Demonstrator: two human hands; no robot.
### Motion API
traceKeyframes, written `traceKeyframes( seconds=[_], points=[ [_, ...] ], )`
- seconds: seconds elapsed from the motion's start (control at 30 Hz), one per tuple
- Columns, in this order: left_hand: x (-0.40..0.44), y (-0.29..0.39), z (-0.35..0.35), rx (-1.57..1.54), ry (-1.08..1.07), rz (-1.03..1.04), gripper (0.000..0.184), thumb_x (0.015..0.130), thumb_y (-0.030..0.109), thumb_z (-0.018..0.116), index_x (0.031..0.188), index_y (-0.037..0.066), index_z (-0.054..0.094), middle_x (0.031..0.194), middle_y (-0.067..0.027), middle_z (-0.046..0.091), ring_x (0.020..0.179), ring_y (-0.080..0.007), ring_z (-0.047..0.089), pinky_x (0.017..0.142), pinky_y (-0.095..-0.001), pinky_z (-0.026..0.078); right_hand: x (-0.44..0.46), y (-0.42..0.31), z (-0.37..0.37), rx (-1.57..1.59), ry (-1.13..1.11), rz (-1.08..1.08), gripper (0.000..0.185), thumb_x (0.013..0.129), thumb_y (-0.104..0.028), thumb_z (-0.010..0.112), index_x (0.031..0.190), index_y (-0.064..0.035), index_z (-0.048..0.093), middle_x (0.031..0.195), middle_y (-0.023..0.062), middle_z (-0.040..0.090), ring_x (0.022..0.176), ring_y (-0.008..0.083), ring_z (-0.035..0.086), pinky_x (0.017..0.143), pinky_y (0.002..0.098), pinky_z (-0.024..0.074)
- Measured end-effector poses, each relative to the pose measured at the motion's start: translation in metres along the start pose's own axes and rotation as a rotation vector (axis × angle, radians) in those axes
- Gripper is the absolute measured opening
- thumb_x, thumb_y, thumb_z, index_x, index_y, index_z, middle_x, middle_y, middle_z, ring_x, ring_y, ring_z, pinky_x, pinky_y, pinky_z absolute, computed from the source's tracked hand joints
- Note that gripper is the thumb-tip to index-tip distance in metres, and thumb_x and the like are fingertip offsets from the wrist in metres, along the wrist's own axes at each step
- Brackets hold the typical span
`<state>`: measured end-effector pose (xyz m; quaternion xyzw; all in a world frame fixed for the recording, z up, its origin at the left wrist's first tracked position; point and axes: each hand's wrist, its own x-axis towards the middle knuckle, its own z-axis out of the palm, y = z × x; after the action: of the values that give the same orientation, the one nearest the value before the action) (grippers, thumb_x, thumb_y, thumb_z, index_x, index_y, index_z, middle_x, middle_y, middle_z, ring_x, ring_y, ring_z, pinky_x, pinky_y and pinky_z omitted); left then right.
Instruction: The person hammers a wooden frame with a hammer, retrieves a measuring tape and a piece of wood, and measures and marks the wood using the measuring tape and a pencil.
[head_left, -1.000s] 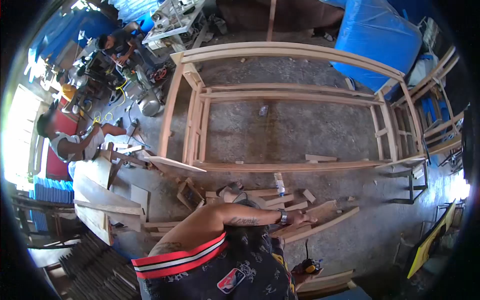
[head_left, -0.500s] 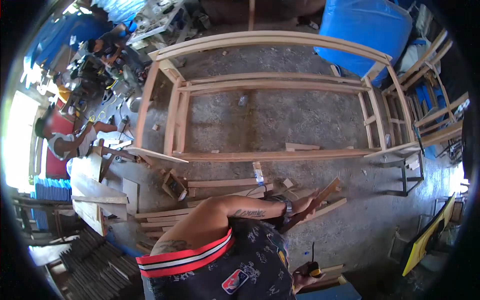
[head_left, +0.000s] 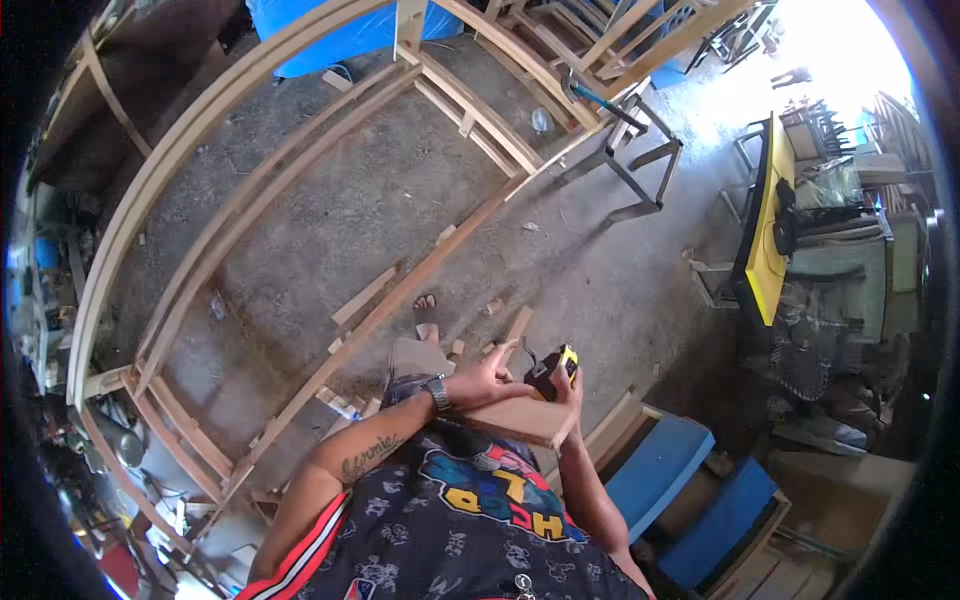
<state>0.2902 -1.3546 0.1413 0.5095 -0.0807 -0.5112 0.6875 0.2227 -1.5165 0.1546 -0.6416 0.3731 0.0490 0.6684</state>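
Note:
My left hand (head_left: pixel 482 384), with a watch at the wrist, grips a short wooden board (head_left: pixel 515 418) held in front of my chest. Its thumb lies along the board and some fingers stretch forward. At the board's right end is my right hand (head_left: pixel 570 398), closed around a yellow and black tape measure (head_left: pixel 566 364) and touching the board's edge. Whether any tape is drawn out along the wood I cannot make out.
A large wooden frame (head_left: pixel 350 345) stands ahead and to the left. Blue panels (head_left: pixel 650 470) lie at the lower right. Beyond them is a yellow-edged board (head_left: pixel 765 270). A clamp (head_left: pixel 605 100) sits on the frame's corner, near a metal stand (head_left: pixel 640 190). Wood offcuts lie on the floor.
My view has swung right and down. The left hand has brought the board in toward my chest. My right hand has come up with the tape measure to the board's end.

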Motion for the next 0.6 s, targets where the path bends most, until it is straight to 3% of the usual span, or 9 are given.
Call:
traceKeyframes(
  seconds=[0.07, 0.17, 0.2, 0.3, 0.33, 0.4, 0.43, 0.53, 0.6],
  points=[
    [0.022, 0.030, -0.012, 0.056, -0.021, -0.125, 0.071, 0.073, 0.031, 0.063, 0.124, 0.001, 0.025, 0.111, -0.0117, 0.046, 0.100, -0.0181, 0.046, 0.083, -0.0265, 0.037, 0.034, -0.018, 0.010, -0.043, -0.062, -0.013, 0.038, 0.084, -0.032, 0.042, 0.107, -0.0016, 0.040, 0.090, 0.0063, 0.050, 0.079, 0.0138, 0.050, 0.067, 0.0273, 0.0425],
    [0.090, 0.044, -0.025, 0.149, 0.173, 0.181, 0.072, 0.070, 0.032, 0.066, 0.121, 0.000, 0.027, 0.106, -0.0097, 0.048, 0.097, -0.0166, 0.047, 0.086, -0.0267, 0.036, 0.104, -0.044, 0.015, -0.146, -0.203, -0.083, 0.042, 0.084, -0.036, 0.042, 0.107, -0.0007, 0.041, 0.088, 0.0063, 0.051, 0.080, 0.0150, 0.050, 0.069, 0.0280, 0.0417],
    [0.111, 0.053, -0.029, 0.141, 0.176, 0.175, 0.072, 0.070, 0.032, 0.066, 0.121, 0.000, 0.027, 0.106, -0.0097, 0.048, 0.097, -0.0166, 0.047, 0.086, -0.0267, 0.036, 0.130, -0.055, 0.013, -0.134, -0.258, -0.036, 0.044, 0.084, -0.039, 0.042, 0.106, -0.0003, 0.041, 0.087, 0.0066, 0.051, 0.081, 0.0153, 0.049, 0.070, 0.0283, 0.0414],
    [0.156, 0.074, -0.040, -0.232, 0.305, 0.221, 0.072, 0.072, 0.028, 0.064, 0.123, 0.001, 0.022, 0.104, -0.0099, 0.050, 0.094, -0.0148, 0.049, 0.081, -0.0280, 0.040, 0.189, -0.093, 0.004, -0.117, -0.387, 0.059, 0.050, 0.083, -0.044, 0.041, 0.106, 0.0006, 0.042, 0.085, 0.0071, 0.052, 0.081, 0.0160, 0.049, 0.072, 0.0289, 0.0407],
    [0.169, 0.079, -0.043, -0.234, 0.317, 0.221, 0.072, 0.072, 0.028, 0.064, 0.123, 0.001, 0.022, 0.104, -0.0099, 0.050, 0.094, -0.0148, 0.049, 0.081, -0.0280, 0.040, 0.203, -0.107, 0.001, -0.140, -0.419, -0.029, 0.050, 0.081, -0.043, 0.044, 0.105, 0.0010, 0.043, 0.086, 0.0074, 0.053, 0.081, 0.0160, 0.050, 0.072, 0.0294, 0.0411],
    [0.196, 0.083, -0.045, -0.279, 0.772, 0.190, 0.058, 0.073, 0.026, 0.063, 0.116, 0.001, 0.033, 0.093, -0.0078, 0.054, 0.083, -0.0144, 0.053, 0.072, -0.0275, 0.045, 0.229, -0.139, -0.008, -0.183, -0.494, -0.205, 0.052, 0.079, -0.043, 0.049, 0.104, 0.0019, 0.044, 0.087, 0.0081, 0.054, 0.082, 0.0160, 0.051, 0.073, 0.0304, 0.0418],
    [0.205, 0.077, -0.048, -0.290, 0.803, 0.196, 0.058, 0.073, 0.026, 0.063, 0.116, 0.001, 0.033, 0.093, -0.0078, 0.054, 0.083, -0.0144, 0.053, 0.072, -0.0275, 0.045, 0.237, -0.152, -0.007, -0.191, -0.526, -0.201, 0.052, 0.079, -0.043, 0.049, 0.104, 0.0019, 0.044, 0.087, 0.0081, 0.054, 0.082, 0.0160, 0.051, 0.073, 0.0304, 0.0418],
    [0.254, 0.097, -0.053, -0.558, 1.133, 0.347, 0.044, 0.074, 0.023, 0.062, 0.106, 0.001, 0.042, 0.085, -0.0067, 0.056, 0.075, -0.0145, 0.055, 0.064, -0.0259, 0.047, 0.287, -0.201, -0.002, -0.745, -1.034, -0.728, 0.047, 0.075, -0.033, 0.059, 0.103, 0.0024, 0.045, 0.091, 0.0085, 0.056, 0.083, 0.0151, 0.053, 0.071, 0.0301, 0.0439],
    [0.268, 0.166, -0.029, -0.573, 1.248, 0.193, 0.038, 0.076, 0.023, 0.060, 0.103, 0.002, 0.044, 0.080, -0.0068, 0.056, 0.070, -0.0148, 0.055, 0.058, -0.0264, 0.047, 0.328, -0.229, -0.017, -0.765, -1.174, -0.604, 0.045, 0.073, -0.027, 0.061, 0.103, 0.0022, 0.044, 0.091, 0.0088, 0.055, 0.083, 0.0155, 0.053, 0.071, 0.0300, 0.0446]
  ],
)
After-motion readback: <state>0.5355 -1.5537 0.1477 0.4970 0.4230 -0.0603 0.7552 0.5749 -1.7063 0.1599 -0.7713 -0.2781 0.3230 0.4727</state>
